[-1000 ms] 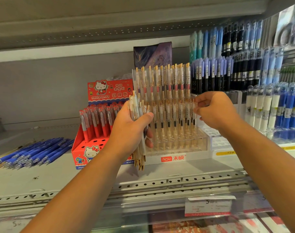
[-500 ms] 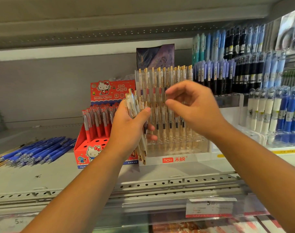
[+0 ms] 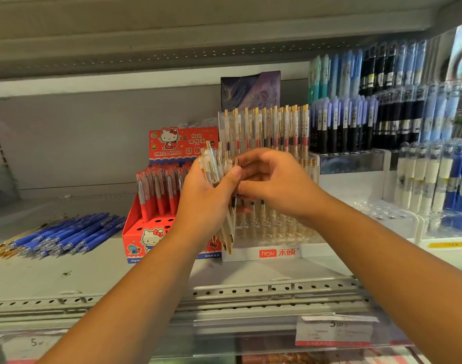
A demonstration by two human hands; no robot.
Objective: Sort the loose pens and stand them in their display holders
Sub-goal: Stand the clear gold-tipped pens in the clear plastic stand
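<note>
Pens [image 3: 216, 172] — gold-clipped bundle gripped in left hand [image 3: 206, 206]; right hand [image 3: 276, 186] touching it.

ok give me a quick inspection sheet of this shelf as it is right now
surface: grey metal shelf, holed front rail
job's things: bunch of clear pens held up; clear holder behind, same pens standing in it; blue pens lying loose at left
clutter: red box of red pens beside the holder
hands: left hand grips the bunch; right hand at its top, grip unclear
cables: nothing seen
surroundings: pen racks at right; price tag below
</note>
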